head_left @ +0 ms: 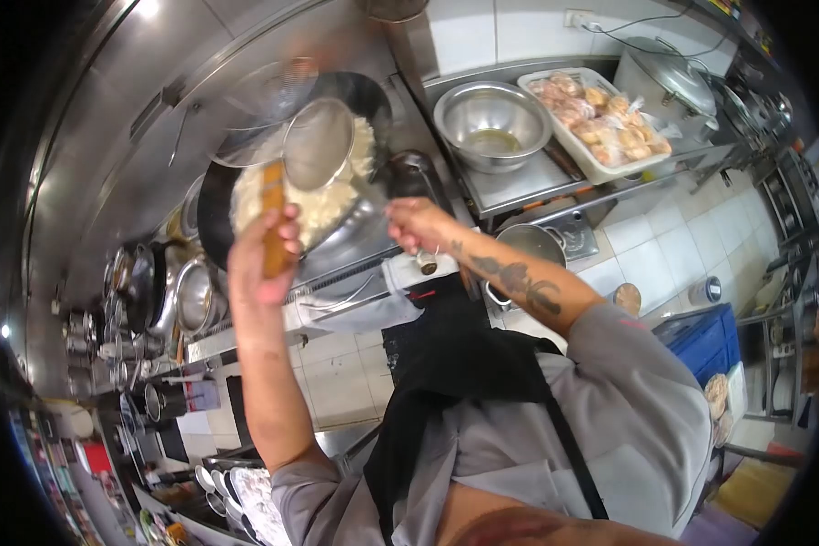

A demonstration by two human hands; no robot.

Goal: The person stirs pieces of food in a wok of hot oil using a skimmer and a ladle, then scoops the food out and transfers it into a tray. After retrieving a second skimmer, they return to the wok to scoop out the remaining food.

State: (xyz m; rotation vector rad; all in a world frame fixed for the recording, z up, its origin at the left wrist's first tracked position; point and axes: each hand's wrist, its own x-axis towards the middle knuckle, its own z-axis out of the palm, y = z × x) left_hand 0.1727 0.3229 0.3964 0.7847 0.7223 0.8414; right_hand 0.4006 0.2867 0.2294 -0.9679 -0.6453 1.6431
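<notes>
My left hand (266,255) is wrapped round the wooden handle (273,214) of a wire skimmer, whose round head (262,105) is blurred over the wok. A metal-rimmed mesh strainer (318,144) reaches over the wok from my right hand (419,223), which is closed on its thin handle. Beneath both tools sits a large dark wok (217,214) filled with pale, pieced food (323,214). Liquid or steam around the food cannot be made out clearly.
Right of the stove are a steel bowl (491,114) with a little liquid, a white tray (601,170) of bagged meat and a lidded pot (664,77). Another pot (530,244) stands lower. Pans and bowls (196,296) crowd the left side.
</notes>
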